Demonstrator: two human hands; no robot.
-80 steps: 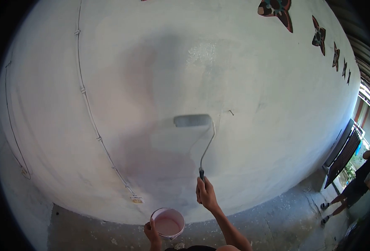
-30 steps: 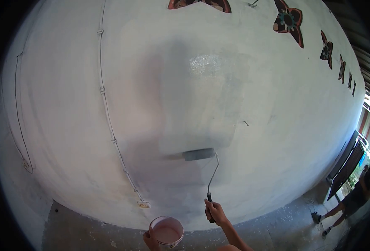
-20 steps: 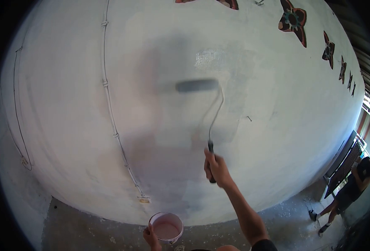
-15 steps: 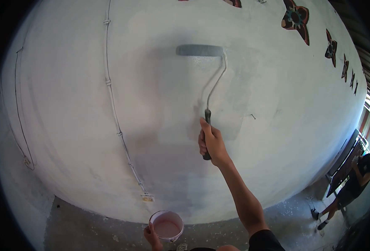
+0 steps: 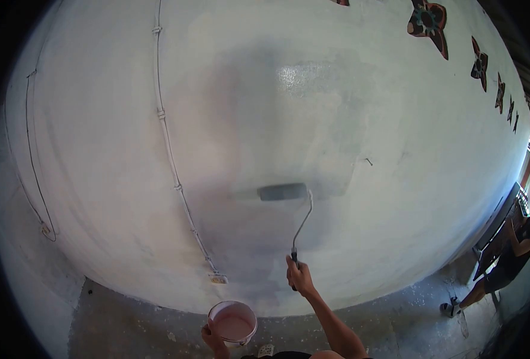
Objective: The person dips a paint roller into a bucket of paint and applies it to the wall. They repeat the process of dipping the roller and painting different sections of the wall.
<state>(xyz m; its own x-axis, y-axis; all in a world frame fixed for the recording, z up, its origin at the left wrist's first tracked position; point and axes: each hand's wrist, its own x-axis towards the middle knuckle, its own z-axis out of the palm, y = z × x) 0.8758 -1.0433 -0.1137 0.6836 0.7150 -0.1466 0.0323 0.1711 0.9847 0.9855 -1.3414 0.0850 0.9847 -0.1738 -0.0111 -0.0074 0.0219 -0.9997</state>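
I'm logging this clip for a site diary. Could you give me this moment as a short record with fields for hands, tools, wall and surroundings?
Right: right hand grips the paint roller by its handle; sleeve horizontal against the wall.
Left: left hand holds the bucket of pinkish paint, low above the floor.
Wall: pale; glossy patch above the roller; cable conduit down the left side; flower ornaments upper right.
Nearby: another person at far right.

Rough concrete floor point(image 5: 133, 326), white specks point(image 5: 423, 293) scattered
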